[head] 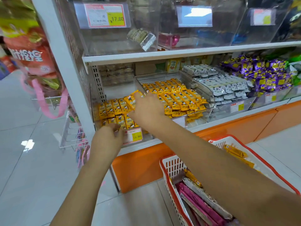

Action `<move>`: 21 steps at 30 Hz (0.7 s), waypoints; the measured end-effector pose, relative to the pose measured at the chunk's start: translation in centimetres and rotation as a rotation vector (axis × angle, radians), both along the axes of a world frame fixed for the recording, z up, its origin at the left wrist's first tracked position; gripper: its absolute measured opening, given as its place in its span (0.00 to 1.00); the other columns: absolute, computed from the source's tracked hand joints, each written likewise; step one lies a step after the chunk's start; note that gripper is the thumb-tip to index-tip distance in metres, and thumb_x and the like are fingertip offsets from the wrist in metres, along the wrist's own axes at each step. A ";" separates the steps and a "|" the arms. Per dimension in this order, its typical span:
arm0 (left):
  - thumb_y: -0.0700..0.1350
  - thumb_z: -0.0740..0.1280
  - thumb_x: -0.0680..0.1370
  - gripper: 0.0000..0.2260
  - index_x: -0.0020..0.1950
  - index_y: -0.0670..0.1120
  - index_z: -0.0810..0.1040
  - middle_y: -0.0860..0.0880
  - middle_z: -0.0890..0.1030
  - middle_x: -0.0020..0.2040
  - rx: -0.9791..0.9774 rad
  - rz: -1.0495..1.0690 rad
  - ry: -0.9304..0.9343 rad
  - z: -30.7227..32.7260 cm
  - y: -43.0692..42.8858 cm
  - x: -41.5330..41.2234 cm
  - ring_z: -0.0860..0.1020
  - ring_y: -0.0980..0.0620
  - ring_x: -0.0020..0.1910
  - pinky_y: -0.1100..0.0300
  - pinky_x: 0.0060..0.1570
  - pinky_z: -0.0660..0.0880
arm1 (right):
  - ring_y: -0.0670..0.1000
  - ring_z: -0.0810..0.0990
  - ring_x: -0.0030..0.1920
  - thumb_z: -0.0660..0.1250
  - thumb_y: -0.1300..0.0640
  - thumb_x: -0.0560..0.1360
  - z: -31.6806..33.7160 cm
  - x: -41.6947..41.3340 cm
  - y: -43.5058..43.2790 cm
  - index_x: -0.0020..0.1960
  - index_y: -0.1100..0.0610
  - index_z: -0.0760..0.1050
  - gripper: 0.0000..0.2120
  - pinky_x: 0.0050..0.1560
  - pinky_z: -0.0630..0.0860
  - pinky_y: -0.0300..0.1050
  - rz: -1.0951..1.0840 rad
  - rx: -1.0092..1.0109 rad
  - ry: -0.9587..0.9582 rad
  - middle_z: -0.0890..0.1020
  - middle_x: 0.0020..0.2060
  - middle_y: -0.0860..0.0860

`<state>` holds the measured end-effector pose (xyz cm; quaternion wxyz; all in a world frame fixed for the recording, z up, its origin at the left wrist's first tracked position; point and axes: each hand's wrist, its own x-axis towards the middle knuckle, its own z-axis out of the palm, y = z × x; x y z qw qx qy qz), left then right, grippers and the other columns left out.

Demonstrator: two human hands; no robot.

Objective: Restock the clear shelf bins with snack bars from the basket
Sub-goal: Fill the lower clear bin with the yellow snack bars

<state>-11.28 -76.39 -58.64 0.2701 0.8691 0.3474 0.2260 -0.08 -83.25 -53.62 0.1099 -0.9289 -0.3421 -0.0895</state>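
At centre frame, your right hand [146, 110] grips yellow-wrapped snack bars [131, 99] over the left of two clear plastic shelf bins [96, 118]. Whether your left hand [106, 139] has a grip on anything, I cannot tell. One red-rimmed white plastic basket [172, 167] sits lower right.

Upper price tag [105, 15] on upper-left clear bin [114, 44]: ¥17.80, 斤 beside it. Lower price tag [133, 136] on lower-left clear bin [97, 121]: 15.80. Red bag [31, 62]: white Chinese characters, too blurred to read.

Purple-wrapped sweets [260, 74], grey-white packets [228, 85], yellow price tag [116, 18], pink-strapped bags [32, 62], grey tiled floor [24, 160]
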 end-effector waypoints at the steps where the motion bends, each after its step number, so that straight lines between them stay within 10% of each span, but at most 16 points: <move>1: 0.46 0.64 0.78 0.12 0.60 0.46 0.80 0.44 0.81 0.57 0.018 -0.004 0.055 -0.4 0.2 -0.1 0.77 0.43 0.56 0.60 0.47 0.69 | 0.57 0.68 0.63 0.65 0.46 0.76 -0.1 0.5 1.4 0.70 0.53 0.65 0.25 0.43 0.68 0.45 -0.031 -0.096 -0.041 0.70 0.62 0.57; 13: 0.45 0.63 0.79 0.17 0.67 0.47 0.75 0.45 0.79 0.61 0.049 -0.139 0.113 -0.7 1.0 -0.5 0.77 0.45 0.59 0.59 0.51 0.72 | 0.60 0.71 0.61 0.54 0.57 0.80 -3.7 1.2 5.2 0.71 0.64 0.64 0.21 0.49 0.76 0.49 -0.111 -0.551 -0.103 0.65 0.67 0.64; 21: 0.44 0.63 0.79 0.16 0.66 0.46 0.75 0.44 0.81 0.58 0.062 -0.152 0.123 -0.8 1.0 -0.6 0.78 0.45 0.55 0.59 0.47 0.72 | 0.57 0.75 0.62 0.58 0.65 0.79 -3.6 1.1 4.9 0.65 0.62 0.73 0.15 0.55 0.76 0.50 -0.107 -0.387 0.238 0.75 0.63 0.57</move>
